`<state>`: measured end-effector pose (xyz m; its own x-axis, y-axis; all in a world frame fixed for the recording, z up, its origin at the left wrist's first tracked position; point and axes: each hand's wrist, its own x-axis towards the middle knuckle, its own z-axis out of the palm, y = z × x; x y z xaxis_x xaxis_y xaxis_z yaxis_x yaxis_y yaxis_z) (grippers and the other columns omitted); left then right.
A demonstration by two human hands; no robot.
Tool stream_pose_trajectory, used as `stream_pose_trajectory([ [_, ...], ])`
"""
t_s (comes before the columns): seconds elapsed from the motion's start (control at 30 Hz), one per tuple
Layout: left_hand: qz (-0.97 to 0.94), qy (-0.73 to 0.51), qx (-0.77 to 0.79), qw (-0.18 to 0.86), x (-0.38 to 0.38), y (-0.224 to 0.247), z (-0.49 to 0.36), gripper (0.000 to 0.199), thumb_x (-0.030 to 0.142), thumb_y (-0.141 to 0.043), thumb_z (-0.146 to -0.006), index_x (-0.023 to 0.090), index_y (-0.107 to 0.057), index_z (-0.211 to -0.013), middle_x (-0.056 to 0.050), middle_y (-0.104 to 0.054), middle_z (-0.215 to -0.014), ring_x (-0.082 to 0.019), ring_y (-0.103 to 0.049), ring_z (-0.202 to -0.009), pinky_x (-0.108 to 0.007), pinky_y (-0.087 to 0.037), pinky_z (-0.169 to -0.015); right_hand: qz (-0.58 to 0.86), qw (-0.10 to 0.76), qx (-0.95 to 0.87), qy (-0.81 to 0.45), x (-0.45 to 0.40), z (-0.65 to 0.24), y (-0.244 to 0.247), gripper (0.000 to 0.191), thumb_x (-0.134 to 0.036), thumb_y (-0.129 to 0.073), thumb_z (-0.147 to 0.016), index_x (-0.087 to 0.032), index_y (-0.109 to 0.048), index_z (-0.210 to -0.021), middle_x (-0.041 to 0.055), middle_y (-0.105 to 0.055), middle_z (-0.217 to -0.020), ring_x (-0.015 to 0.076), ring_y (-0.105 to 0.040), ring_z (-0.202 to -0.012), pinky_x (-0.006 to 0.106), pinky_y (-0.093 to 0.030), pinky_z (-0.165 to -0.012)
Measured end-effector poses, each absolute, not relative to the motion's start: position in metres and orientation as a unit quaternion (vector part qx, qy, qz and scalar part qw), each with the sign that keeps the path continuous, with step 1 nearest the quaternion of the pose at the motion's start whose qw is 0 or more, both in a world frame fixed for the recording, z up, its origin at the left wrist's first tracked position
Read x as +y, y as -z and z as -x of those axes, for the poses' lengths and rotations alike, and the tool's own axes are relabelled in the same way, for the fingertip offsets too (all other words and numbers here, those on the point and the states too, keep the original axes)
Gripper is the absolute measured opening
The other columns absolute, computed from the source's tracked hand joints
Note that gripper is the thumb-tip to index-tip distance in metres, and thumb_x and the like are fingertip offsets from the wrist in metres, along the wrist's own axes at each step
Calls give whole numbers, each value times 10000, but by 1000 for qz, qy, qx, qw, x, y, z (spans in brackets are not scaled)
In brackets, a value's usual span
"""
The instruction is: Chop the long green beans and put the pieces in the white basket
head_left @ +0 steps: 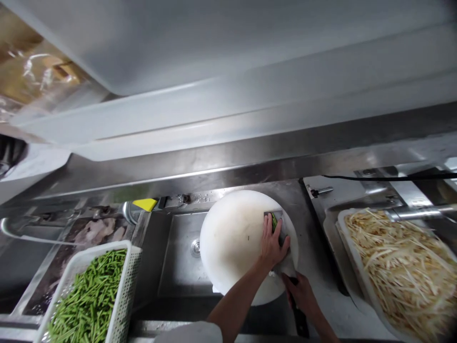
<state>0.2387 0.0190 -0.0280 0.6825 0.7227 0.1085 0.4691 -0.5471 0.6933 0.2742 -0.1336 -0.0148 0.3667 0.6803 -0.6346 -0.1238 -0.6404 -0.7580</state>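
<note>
A round white cutting board (228,243) lies partly over a steel sink. My left hand (273,244) rests with spread fingers on the broad blade of a cleaver (285,267) near the board's right side. Some green stalks (274,223) show on the blade by its fingertips. My right hand (300,293) is closed round the cleaver's dark handle (299,319) at the board's lower right edge.
On the left is a white basket (127,281) of cut green stalks, with raw meat (95,232) in a sink behind it. Bean sprouts (403,267) fill a container on the right. A steel ledge (214,169) crosses behind the board.
</note>
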Motion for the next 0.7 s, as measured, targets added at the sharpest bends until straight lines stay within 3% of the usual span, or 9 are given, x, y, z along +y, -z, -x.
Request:
stream_pose_trajectory([
  [0.13, -857, -204, 349, 320, 24, 24, -213, 538, 269, -398, -992, 185, -354, -1521, -98, -131, -1656, -307, -78, -1532, -579, -265, -1222, 736, 384, -197, -522, -127, -239, 11, 468, -683, -510, -782, -262, -430, -593, -44, -492, -365, 139, -490, -322, 262, -390, -386],
  [0.27, -854, -213, 383, 279, 37, 0, -152, 559, 252, -378, -995, 222, -296, -1547, -56, -96, -1664, -290, -55, -1534, -575, -271, -1226, 717, 361, -237, -548, -115, -193, 2, 485, -724, -486, -775, -274, -424, -604, -39, -490, -373, 146, -481, -326, 273, -386, -383],
  [0.37, -838, -240, 431, 234, 54, -32, -81, 570, 252, -373, -995, 220, -275, -1555, -49, -77, -1666, -291, -45, -1534, -571, -279, -1224, 680, 347, -325, -558, -93, -150, -13, 494, -736, -505, -777, -276, -441, -608, -12, -539, -411, 166, -521, -388, 291, -439, -450],
  [0.5, -777, -296, 531, 164, 72, -82, 45, 531, 233, -345, -999, 193, -343, -1528, -89, -170, -1651, -289, -123, -1528, -550, -260, -1231, 548, 337, -474, -601, -49, -67, -52, 460, -667, -484, -862, -277, -436, -622, -30, -509, -378, 140, -505, -381, 279, -496, -558],
  [0.57, -732, -322, 586, 130, 74, -101, 118, 516, 242, -358, -1000, 195, -376, -1513, -93, -218, -1639, -282, -165, -1522, -535, -230, -1244, 463, 309, -513, -653, -29, -9, -74, 409, -620, -513, -868, -268, -459, -668, -59, -492, -356, 115, -468, -330, 258, -492, -525],
  [0.7, -628, -390, 670, 68, 70, -107, 269, 473, 286, -372, -1006, 196, -467, -1460, -91, -317, -1604, -257, -246, -1502, -484, -220, -1253, 418, 270, -495, -712, 1, 116, -100, 321, -515, -531, -864, -270, -424, -686, -81, -489, -382, 115, -462, -293, 226, -354, -321],
])
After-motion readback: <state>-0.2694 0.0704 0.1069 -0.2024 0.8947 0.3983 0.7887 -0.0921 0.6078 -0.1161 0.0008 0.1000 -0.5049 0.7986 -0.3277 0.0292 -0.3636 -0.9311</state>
